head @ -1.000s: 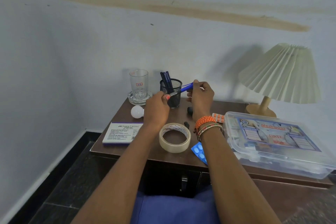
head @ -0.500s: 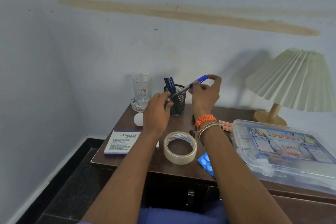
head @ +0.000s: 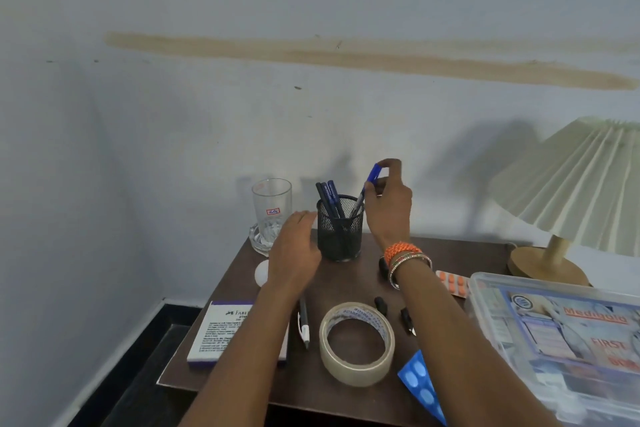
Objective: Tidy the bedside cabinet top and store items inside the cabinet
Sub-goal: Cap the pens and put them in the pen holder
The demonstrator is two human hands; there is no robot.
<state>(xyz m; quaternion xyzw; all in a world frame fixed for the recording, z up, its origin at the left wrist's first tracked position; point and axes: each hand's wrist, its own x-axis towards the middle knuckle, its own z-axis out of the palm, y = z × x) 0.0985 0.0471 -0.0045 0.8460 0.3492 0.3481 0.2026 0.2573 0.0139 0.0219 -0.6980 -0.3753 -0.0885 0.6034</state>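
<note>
A black mesh pen holder point(head: 340, 232) stands at the back of the brown cabinet top point(head: 346, 281) with several dark blue pens in it. My right hand point(head: 388, 208) pinches a blue-capped pen point(head: 366, 189) by its upper end, its lower end inside the holder. My left hand point(head: 294, 246) hovers just left of the holder, fingers relaxed, holding nothing. A roll of clear tape point(head: 356, 343), a black pen point(head: 304, 322), a white box point(head: 228, 333), a blue pill strip point(head: 420, 385) and an orange pill strip point(head: 452, 282) lie on the top.
A drinking glass point(head: 272, 211) on a glass dish and a white bulb point(head: 261, 272) sit at the back left. A clear first aid box point(head: 561, 340) fills the right side, with a pleated lamp point(head: 581, 191) behind it. Small black caps point(head: 380, 303) lie near the tape.
My left hand let go of the pen and dropped to the holder's left side. My right hand swung the pen upright and lowered its tip into the holder.
</note>
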